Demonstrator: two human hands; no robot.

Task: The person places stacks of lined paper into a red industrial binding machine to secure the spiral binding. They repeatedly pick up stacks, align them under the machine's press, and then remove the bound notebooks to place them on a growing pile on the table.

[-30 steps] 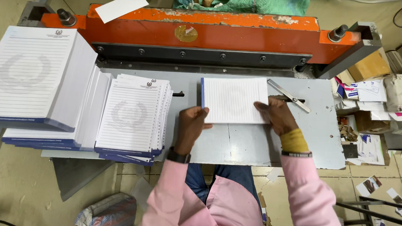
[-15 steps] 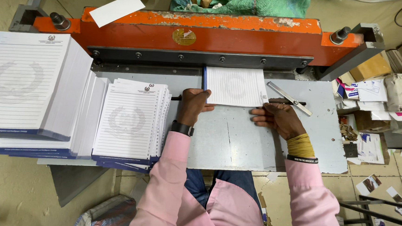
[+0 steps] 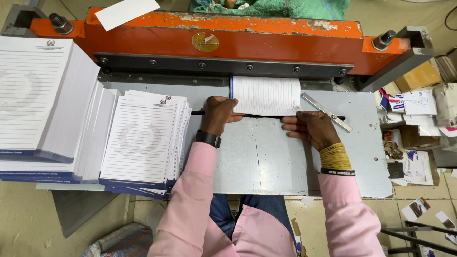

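Centrally, a white ruled notepad with a blue bound edge (image 3: pixel 265 95) is lying on the grey metal cutter table (image 3: pixel 269 157), its far end sitting under the orange steel blade beam (image 3: pixel 223 35). The left hand (image 3: pixel 220 113) and right hand (image 3: pixel 310 127) are pressing fingertips on its near edge, grasping nothing. Stacked matching notepads (image 3: pixel 143 136) are sitting at the frame's left.

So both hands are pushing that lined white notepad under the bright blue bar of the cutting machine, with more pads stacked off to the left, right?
Nearly, but the bar is not blue. The head view shows the lined white notepad going under an orange metal bar, above a dark blade strip. The left hand and right hand do press its near edge, and the stacked lined pads do lie to the left.
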